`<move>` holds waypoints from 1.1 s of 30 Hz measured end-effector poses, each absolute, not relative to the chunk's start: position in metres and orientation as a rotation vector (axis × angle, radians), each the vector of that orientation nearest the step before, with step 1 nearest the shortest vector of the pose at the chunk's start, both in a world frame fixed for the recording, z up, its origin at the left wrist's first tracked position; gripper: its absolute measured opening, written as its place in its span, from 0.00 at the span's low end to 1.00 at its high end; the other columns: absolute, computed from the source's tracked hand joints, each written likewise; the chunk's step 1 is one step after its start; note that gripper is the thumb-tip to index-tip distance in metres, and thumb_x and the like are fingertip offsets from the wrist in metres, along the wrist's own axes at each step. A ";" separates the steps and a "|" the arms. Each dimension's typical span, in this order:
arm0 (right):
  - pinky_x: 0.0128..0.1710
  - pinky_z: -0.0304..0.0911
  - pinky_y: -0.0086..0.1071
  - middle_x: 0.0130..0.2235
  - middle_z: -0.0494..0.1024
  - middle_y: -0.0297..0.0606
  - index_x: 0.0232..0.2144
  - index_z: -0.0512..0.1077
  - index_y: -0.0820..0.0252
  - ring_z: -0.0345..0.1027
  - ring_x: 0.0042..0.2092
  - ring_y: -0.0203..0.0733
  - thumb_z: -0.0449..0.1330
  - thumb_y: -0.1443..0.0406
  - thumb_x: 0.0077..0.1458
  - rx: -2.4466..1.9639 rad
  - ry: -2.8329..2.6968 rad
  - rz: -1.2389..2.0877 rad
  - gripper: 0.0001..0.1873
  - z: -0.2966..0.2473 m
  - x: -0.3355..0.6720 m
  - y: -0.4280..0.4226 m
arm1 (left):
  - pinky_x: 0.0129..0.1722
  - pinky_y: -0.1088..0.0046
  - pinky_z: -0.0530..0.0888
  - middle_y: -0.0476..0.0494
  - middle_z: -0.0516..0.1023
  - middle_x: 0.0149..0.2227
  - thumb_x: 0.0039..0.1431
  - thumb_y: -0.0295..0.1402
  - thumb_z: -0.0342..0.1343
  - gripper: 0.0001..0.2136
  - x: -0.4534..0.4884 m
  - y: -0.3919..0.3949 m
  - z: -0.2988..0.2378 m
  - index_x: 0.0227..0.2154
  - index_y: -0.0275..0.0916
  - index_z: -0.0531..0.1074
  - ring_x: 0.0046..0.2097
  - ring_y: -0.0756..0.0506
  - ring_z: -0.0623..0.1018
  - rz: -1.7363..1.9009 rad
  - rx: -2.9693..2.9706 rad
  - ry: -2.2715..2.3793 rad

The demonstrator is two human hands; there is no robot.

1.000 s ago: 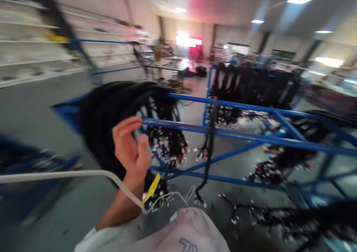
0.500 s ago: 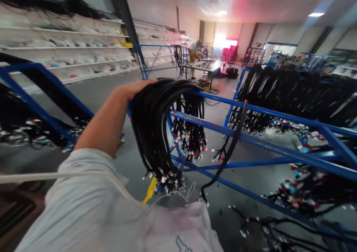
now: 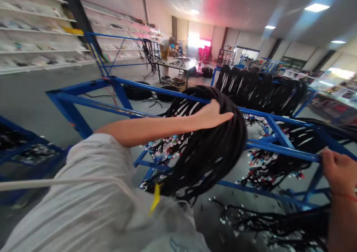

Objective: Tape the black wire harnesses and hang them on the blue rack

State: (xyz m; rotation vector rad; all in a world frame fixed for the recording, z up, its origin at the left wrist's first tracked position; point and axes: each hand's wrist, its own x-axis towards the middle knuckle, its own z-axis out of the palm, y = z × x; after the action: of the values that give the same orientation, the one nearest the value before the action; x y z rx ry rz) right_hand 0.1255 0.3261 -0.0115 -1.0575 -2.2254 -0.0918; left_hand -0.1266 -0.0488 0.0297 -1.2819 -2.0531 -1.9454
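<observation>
A thick bundle of black wire harnesses [image 3: 223, 144] hangs over the top rails of a blue metal rack [image 3: 281, 153]. My left hand [image 3: 212, 115] presses against the top of this bundle; its thumb points right across the cables, and its other fingers are largely hidden. At the right edge, my right hand [image 3: 338, 170] is closed around the rack's rail. Small white, red and blue connectors [image 3: 170, 147] show at the harness ends behind and below my left forearm. A yellow tag [image 3: 156, 199] hangs near my shirt.
More black harnesses [image 3: 259, 90] hang on a rack behind. Others [image 3: 279, 222] hang low at the right front. Shelves [image 3: 36, 32] with bagged parts line the left wall. Farther back, a person [image 3: 165, 53] stands beside a table [image 3: 178, 64]. Coiled cables [image 3: 138, 91] lie on the floor.
My left hand and the harness bundle have moved right along the rack, baring the rack's left end. My right hand has come into view on the rail. The view has shifted right.
</observation>
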 end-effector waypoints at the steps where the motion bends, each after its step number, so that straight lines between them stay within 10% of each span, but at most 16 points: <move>1: 0.29 0.50 0.47 0.25 0.68 0.60 0.32 0.81 0.52 0.68 0.35 0.61 0.41 0.45 0.55 -1.066 -2.241 -0.154 0.32 -0.012 0.128 0.328 | 0.58 0.54 0.67 0.30 0.75 0.47 0.46 0.38 0.64 0.25 -0.116 -0.029 0.028 0.47 0.31 0.71 0.56 0.30 0.71 -1.971 -1.339 -2.077; 11: 0.36 0.53 0.40 0.33 0.74 0.53 0.29 0.77 0.60 0.66 0.37 0.50 0.48 0.65 0.59 -1.021 -2.359 -0.273 0.18 -0.009 0.136 0.315 | 0.40 0.53 0.77 0.41 0.81 0.27 0.51 0.29 0.55 0.06 -0.148 -0.150 0.049 0.29 0.35 0.76 0.31 0.39 0.80 -2.172 -0.855 -2.568; 17: 0.38 0.58 0.37 0.35 0.76 0.50 0.34 0.74 0.62 0.68 0.37 0.49 0.55 0.62 0.59 -0.976 -2.438 0.092 0.11 0.041 0.112 0.257 | 0.58 0.45 0.62 0.38 0.80 0.45 0.41 0.31 0.68 0.24 -0.169 -0.173 0.081 0.45 0.34 0.75 0.50 0.35 0.75 -1.375 -1.340 -2.480; 23: 0.55 0.54 0.53 0.55 0.67 0.54 0.56 0.65 0.65 0.58 0.56 0.60 0.57 0.58 0.58 -0.205 -2.541 -0.075 0.26 0.071 0.011 0.089 | 0.58 0.59 0.62 0.45 0.81 0.32 0.46 0.37 0.62 0.03 -0.145 -0.067 0.082 0.24 0.46 0.78 0.47 0.38 0.76 -0.948 -2.094 -2.139; 28: 0.54 0.50 0.68 0.63 0.56 0.55 0.66 0.53 0.59 0.52 0.59 0.67 0.59 0.65 0.55 -0.618 -2.673 -0.209 0.37 0.061 -0.037 0.058 | 0.53 0.56 0.64 0.41 0.75 0.21 0.44 0.41 0.57 0.11 -0.165 -0.029 0.053 0.12 0.44 0.71 0.43 0.34 0.76 -0.603 -1.956 -2.352; 33: 0.47 0.63 0.55 0.53 0.69 0.53 0.65 0.55 0.55 0.66 0.50 0.61 0.61 0.62 0.55 -0.918 -2.642 -0.052 0.37 0.073 0.005 0.160 | 0.48 0.57 0.68 0.45 0.68 0.14 0.44 0.42 0.59 0.18 -0.203 -0.091 0.055 0.07 0.42 0.63 0.31 0.39 0.75 -0.494 -1.741 -2.449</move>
State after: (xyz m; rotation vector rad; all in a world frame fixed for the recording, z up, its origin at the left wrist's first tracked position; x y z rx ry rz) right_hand 0.0053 0.1602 0.0729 -0.9185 -2.6419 -0.0524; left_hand -0.2027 -0.0906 0.0550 -1.7406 -2.4486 -0.4935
